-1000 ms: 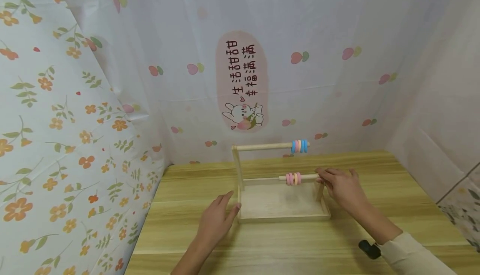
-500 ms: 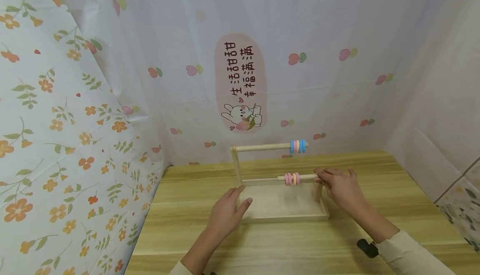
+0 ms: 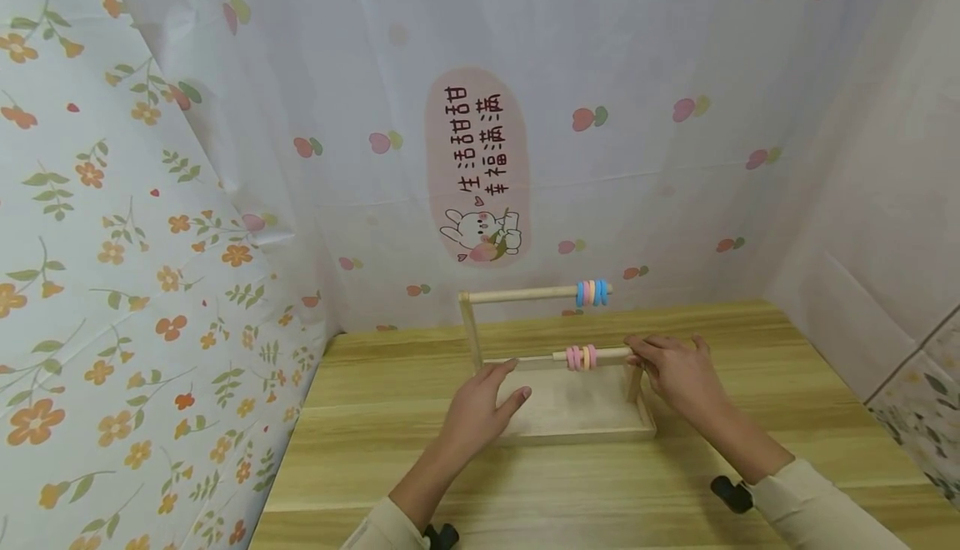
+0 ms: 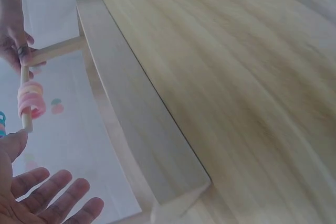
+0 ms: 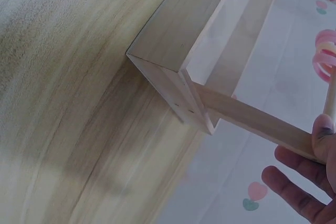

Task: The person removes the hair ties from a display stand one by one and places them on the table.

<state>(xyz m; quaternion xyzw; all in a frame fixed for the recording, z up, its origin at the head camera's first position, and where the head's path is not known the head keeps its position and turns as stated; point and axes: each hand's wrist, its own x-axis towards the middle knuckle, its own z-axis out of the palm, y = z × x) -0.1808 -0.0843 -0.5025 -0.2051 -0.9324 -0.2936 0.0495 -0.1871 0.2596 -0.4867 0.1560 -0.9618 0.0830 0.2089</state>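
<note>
On the wood-grain table [image 3: 360, 467], the pale wooden 2-rod rack [image 3: 573, 408] shows 2 dark end-wall dots [image 5: 190, 112] only in the right wrist view, its short post [image 5: 257, 123] pinched by the right hand [image 3: 678, 371], while the empty, spread left hand [image 3: 477, 411] has moved rightward, nearer the lower pink-and-yellow rings [image 3: 573, 357].

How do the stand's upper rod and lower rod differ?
The upper rod is fixed at its left end in the head view, the lower rod at its right. The upper rod's rings include blue; the lower rod's rings are pink and yellowish. The right hand holds the lower rod, not the upper rod. Both are wooden, with rings near the free end.
</note>
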